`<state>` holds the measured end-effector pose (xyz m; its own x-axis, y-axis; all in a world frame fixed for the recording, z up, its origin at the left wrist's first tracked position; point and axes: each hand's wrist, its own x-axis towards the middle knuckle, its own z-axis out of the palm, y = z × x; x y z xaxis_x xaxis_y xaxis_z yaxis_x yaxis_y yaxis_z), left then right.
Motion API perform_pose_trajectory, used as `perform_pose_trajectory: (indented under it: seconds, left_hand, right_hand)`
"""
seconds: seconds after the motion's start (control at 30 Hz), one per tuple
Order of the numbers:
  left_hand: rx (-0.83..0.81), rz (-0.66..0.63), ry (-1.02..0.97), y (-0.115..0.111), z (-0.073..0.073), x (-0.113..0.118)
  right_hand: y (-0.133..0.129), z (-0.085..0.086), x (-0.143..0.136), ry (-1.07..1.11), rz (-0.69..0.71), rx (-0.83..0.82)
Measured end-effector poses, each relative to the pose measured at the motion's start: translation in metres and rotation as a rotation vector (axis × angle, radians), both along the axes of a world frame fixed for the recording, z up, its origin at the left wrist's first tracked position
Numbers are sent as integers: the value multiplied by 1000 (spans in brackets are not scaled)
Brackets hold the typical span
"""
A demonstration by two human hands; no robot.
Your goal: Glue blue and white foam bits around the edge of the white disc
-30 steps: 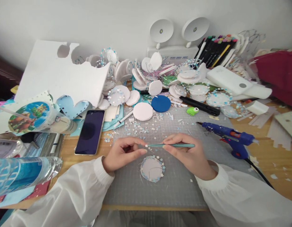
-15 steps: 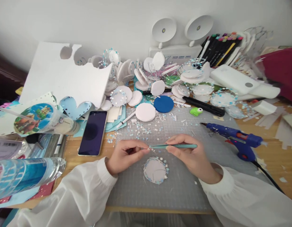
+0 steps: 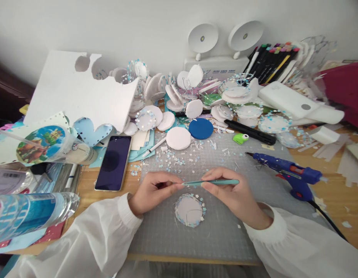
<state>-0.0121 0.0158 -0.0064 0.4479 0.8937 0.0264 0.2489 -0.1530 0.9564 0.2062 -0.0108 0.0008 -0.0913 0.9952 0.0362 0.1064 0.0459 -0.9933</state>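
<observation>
Between thumb and fingers, my right hand (image 3: 225,189) grips teal tweezers (image 3: 209,182), their tips pointing left. My left hand (image 3: 158,189) is closed in a pinch right at those tips; what it pinches is too small to make out. Just below both hands lies a round white disc (image 3: 189,210), its edge ringed with wire and small blue and white flower-shaped pieces. Many loose paper bits (image 3: 179,160) are scattered on the grey cutting mat (image 3: 225,239) beyond my hands.
A blue glue gun (image 3: 285,166) lies on the right, its cord running toward me. On the left are a phone (image 3: 113,163), a lidded cup (image 3: 42,143) and a water bottle (image 3: 36,212). White foam discs (image 3: 178,138), a blue disc (image 3: 201,128) and a green punch (image 3: 240,138) lie behind.
The tweezers have tilted slightly and shifted a little left with my right hand, their tips staying at my left fingertips. My left hand has hardly moved.
</observation>
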Motion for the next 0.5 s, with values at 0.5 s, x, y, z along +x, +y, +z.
perform_pose_trajectory:
  seconds: [0.5]
  left_hand:
    - [-35,-10,-6,0,0,1]
  right_hand:
    - [0,-1,3,19,-12,-72]
